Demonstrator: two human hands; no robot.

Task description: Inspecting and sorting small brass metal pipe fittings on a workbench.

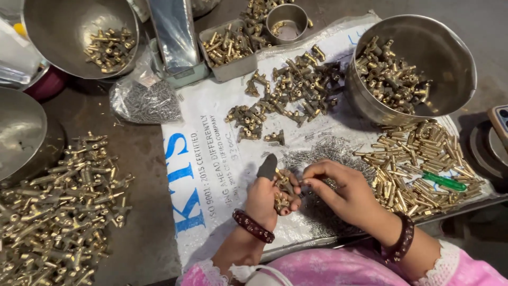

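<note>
Brass fittings (283,193) clutched in left hand (264,201); right hand (344,193) pinches beside.

One camera, worn on the head
It looks almost straight down from close above, at the white sack (222,159) spread just in front of the person.

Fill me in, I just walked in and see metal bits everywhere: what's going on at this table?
A person sits over a white printed sack spread on the table. The left hand holds a few small brass fittings, with a dark cover on one finger. The right hand pinches something tiny beside them, too small to identify. Around the hands lie a scatter of small grey pins, a heap of brass tubes with a green pen, and a steel bowl of fittings.
</note>
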